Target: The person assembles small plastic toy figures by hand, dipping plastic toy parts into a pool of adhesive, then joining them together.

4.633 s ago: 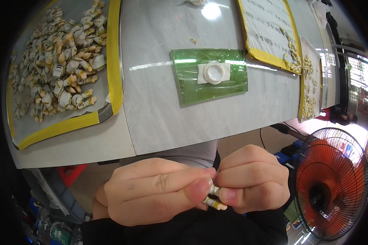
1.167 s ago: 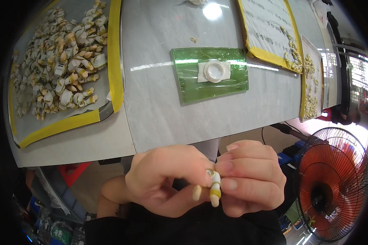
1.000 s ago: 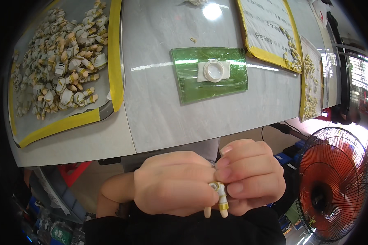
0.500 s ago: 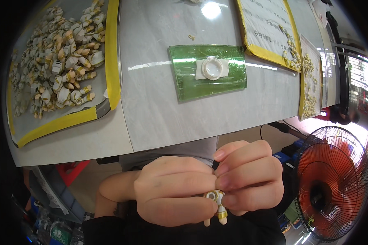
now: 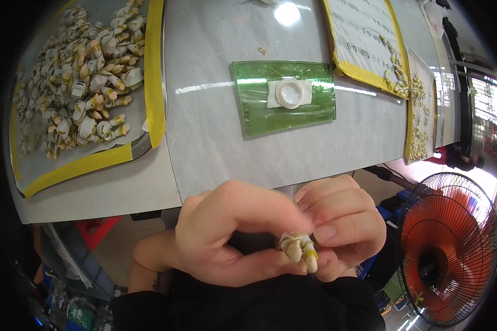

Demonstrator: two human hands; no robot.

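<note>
Low in front of me, just off the table's near edge, both hands meet around a small figurine part (image 5: 297,248), white with gold trim and pale, leg-like ends. My left hand (image 5: 201,231) pinches it between thumb and curled forefinger. On the other side, the fingertips of my right hand (image 5: 350,223) are closed on it too. The pale ends point down toward me; its upper part is hidden by the fingers. Beyond the hands, a small round white dish (image 5: 289,105) sits on a pale pad atop a green glassy slab (image 5: 317,117).
At left stands a yellow-taped tray (image 5: 155,88) heaped with similar white-and-gold parts. Two more taped trays, one (image 5: 364,78) nearer and one (image 5: 408,140) farther right, hold small yellowish pieces. A tiny yellowish bit (image 5: 262,51) lies behind the slab. A fan (image 5: 453,248) stands at right.
My left hand has turned, its forefinger now arched above the part with a gap over the thumb. The part has shifted up and slightly right, its pale ends more toward me.
</note>
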